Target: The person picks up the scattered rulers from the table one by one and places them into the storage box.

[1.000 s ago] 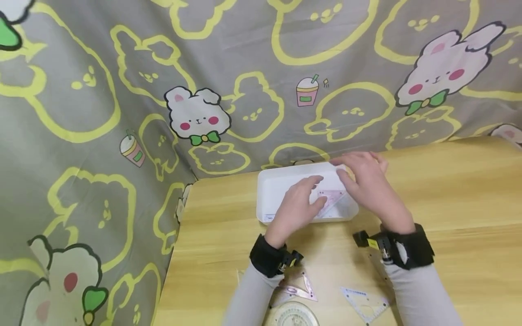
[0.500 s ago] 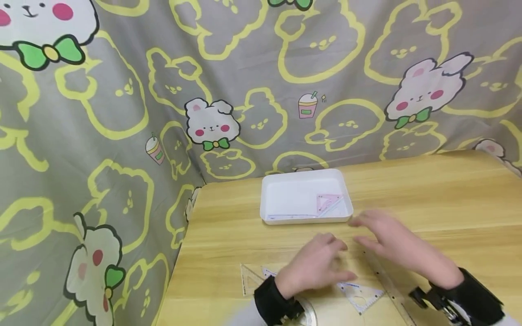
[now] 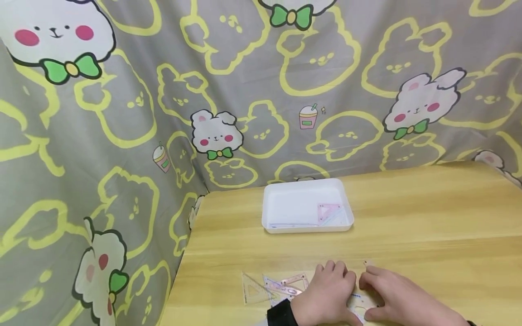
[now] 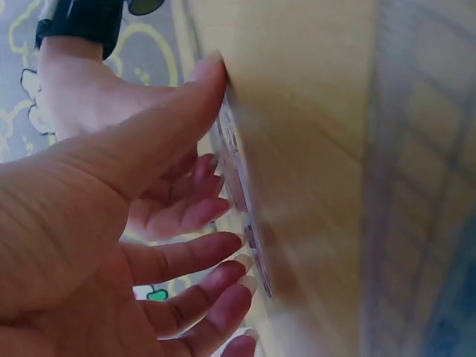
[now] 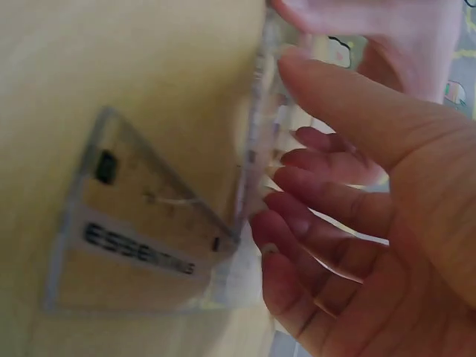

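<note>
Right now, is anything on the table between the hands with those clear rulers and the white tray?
Nothing visible: bare wooden table lies between both hands, left hand and right hand, on the clear rulers and the white tray.

Count on the table [image 3: 428, 213]: one white tray [image 3: 285, 206], holding one pink set square [image 3: 327, 211] and one clear ruler [image 3: 291, 225] along its near wall. Near edge: one amber triangle [image 3: 253, 290], one pink ruler piece [image 3: 292, 280], one clear set square [image 3: 360, 304] beneath the hands. Two hands present, left hand [image 3: 328, 294] and right hand [image 3: 393, 296]. Further overlapping pieces cannot be counted.
</note>
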### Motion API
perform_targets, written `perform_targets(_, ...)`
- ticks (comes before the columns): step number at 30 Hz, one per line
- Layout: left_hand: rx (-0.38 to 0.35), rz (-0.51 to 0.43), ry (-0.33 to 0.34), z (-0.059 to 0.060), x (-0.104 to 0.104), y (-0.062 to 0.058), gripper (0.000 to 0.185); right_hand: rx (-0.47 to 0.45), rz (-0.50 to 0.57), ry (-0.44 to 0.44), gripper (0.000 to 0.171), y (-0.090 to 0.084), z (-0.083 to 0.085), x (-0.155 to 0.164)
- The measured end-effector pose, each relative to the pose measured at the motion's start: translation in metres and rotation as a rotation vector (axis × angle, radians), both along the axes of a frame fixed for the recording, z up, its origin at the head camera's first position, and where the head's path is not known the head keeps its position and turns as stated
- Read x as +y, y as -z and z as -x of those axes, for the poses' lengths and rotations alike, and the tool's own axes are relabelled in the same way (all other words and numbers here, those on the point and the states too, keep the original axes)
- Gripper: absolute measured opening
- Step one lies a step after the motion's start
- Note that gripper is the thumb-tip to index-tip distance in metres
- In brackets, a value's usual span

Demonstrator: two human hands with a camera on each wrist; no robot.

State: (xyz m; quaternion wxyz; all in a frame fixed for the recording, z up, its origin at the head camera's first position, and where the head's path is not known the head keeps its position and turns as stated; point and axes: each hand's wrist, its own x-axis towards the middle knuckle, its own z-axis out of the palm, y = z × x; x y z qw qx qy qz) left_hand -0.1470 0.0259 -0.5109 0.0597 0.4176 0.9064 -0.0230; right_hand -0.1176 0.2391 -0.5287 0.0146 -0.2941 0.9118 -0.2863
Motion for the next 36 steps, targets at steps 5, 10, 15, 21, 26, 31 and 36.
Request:
perform_targets(5,-0.023,-0.031,-0.022,-0.001,0.001,0.003,0.053,0.086,0.017,0.0,0.041,0.01,-0.001,-0.004)
perform_targets(10,-0.027,-0.024,0.0,0.003,0.001,0.003,0.051,0.177,0.059,-0.065,0.046,0.017,0.0,-0.006)
perform_targets(15,-0.072,-0.012,0.012,0.007,0.001,0.002,0.051,0.127,0.1,-0.071,0.048,0.017,0.003,-0.01)
perform_targets(21,-0.149,-0.006,-0.001,0.014,-0.002,0.0,0.053,-0.05,0.101,-0.066,0.046,0.012,0.006,-0.016)
perform_targets(26,-0.301,-0.061,0.019,0.024,-0.008,-0.005,0.044,-0.149,0.244,-0.228,0.026,0.008,0.015,-0.013)
perform_targets(31,-0.387,-0.206,0.054,0.042,-0.016,-0.012,0.029,-0.189,0.346,-0.311,0.015,-0.006,0.031,-0.003)
perform_targets(36,-0.471,-0.452,-0.057,0.063,-0.031,-0.025,0.021,-0.217,0.353,-0.263,0.017,-0.027,0.054,0.003)
